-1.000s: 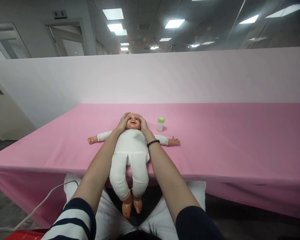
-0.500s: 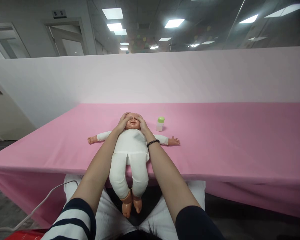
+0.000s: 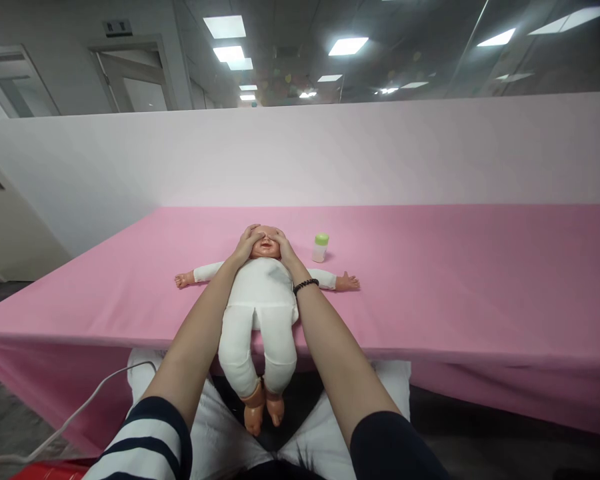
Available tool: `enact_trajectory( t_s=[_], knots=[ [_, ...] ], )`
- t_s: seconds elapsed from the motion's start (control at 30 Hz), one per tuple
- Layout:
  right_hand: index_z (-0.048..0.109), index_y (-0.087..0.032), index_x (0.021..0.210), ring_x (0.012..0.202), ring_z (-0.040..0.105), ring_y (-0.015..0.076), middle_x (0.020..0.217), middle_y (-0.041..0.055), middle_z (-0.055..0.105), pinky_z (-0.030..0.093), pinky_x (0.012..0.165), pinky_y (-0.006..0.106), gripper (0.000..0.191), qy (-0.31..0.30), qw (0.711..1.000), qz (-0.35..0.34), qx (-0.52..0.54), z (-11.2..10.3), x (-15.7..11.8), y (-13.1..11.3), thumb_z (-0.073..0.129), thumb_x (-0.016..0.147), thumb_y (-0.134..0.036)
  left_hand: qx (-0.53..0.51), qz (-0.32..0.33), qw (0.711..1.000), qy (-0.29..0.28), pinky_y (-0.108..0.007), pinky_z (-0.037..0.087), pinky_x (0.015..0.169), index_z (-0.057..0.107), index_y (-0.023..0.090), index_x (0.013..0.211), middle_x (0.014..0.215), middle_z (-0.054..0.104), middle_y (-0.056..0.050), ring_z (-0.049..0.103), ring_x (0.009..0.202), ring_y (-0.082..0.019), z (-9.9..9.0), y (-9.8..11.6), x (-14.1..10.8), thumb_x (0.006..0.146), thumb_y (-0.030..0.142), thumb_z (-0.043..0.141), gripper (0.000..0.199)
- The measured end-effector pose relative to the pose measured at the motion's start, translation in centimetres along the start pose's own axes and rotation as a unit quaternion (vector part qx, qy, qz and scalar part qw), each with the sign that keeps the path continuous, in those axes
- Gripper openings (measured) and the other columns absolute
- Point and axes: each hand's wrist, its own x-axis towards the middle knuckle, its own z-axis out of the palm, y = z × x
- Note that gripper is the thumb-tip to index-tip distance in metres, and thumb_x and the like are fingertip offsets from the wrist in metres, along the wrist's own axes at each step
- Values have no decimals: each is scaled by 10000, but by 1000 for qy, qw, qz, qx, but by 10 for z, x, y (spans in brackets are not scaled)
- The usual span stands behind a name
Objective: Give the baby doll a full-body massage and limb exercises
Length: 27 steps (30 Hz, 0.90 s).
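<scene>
A baby doll (image 3: 263,283) with a white cloth body lies on its back on the pink-covered table, its arms spread sideways and its feet hanging past the front edge. My left hand (image 3: 246,245) is wrapped round the left side of the doll's head, the thumb near its eye. On the head's other side rests my right hand (image 3: 285,248), its thumb also close to the eye. Both hands' fingers curve round the head and are partly hidden. The doll's nose and mouth show between them. A dark beaded bracelet circles my right wrist.
A small bottle (image 3: 321,248) with a green cap stands right of the doll's head. The pink tablecloth (image 3: 460,280) stretches far to the right. Behind it rises a white partition (image 3: 330,157) with glass above. A pale cable (image 3: 87,402) runs at the lower left.
</scene>
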Motion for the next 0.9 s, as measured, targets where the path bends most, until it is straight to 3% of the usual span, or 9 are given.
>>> enact_trajectory(
  t_s=[0.37,0.67,0.9],
  knots=[
    [546,-273,1074,949,645,217,976,-16,655,568,907,384,458,-1,1000,-8,-19,0,1,0,691,642,-314,12,1,1000,7,-389,500,1029,563,201,1264,1258,633,-96,620,1156,-262,-1,-3,2,734,354,672,562],
    [564,-254,1007,972,643,246,924,0,657,575,921,421,379,15,999,5,34,5,-1,-3,659,642,-288,21,-9,1000,13,-366,498,1034,577,210,1220,1285,637,-82,601,1207,-251,1,3,1,807,382,558,448],
    [542,-271,1092,921,657,246,942,2,660,596,840,419,466,-10,1000,9,12,6,-9,-6,681,648,-301,10,-16,1000,1,-384,514,1015,550,200,1274,1255,640,-93,625,1162,-263,1,6,-4,746,366,625,558]
  ],
)
